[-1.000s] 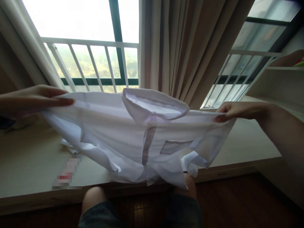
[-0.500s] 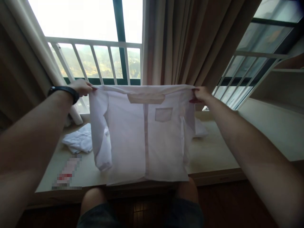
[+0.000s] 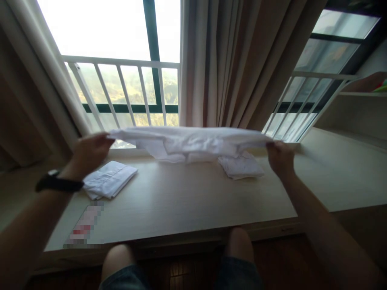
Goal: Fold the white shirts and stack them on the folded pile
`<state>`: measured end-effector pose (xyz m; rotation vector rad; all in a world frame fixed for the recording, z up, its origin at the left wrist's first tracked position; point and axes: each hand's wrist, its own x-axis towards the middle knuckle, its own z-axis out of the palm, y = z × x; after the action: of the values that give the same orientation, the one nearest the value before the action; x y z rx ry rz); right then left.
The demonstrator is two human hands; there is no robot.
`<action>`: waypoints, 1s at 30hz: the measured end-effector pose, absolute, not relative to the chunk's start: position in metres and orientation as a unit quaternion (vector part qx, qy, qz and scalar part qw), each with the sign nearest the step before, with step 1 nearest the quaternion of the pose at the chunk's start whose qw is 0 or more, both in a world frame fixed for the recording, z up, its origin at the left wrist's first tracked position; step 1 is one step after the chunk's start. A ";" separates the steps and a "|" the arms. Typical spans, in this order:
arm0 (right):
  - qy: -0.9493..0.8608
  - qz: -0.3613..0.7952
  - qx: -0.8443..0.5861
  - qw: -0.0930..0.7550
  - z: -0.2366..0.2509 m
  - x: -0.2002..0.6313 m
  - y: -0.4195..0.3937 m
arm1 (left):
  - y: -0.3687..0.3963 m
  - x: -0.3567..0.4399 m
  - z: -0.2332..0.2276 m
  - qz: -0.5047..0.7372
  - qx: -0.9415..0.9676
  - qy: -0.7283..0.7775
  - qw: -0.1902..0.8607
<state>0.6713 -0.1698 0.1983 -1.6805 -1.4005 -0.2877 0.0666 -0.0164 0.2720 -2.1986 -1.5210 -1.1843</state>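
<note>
The wooden table [image 3: 187,201] carries two folded white cloths [image 3: 109,183], one partly hidden behind the white shirt [image 3: 187,141], which is stretched flat above the far edge, its lower side unseen. The left hand [image 3: 89,153] and right hand [image 3: 279,157] pinch its ends

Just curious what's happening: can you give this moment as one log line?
left hand: grips white shirt | right hand: grips other end | shirt: stretched flat above table | folded garments: two on table
</note>
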 end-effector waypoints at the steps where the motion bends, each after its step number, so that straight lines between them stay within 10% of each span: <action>1: -0.534 -0.127 -0.701 0.456 0.159 0.659 -0.182 | -0.026 0.061 0.236 -0.380 -0.768 -0.511 0.066; 10: -0.531 0.083 -0.771 0.341 -0.078 0.593 -0.222 | -0.092 0.052 -0.021 -0.241 -0.781 -0.547 -0.182; 30: -0.605 0.030 -0.755 0.251 -0.154 0.593 -0.287 | -0.119 0.027 -0.058 -0.163 -0.688 -0.701 -0.095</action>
<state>0.5930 -0.2872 -0.1545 -2.0549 -1.6477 0.0814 0.0267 -0.1185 -0.0582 -2.3018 -2.3474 -0.5441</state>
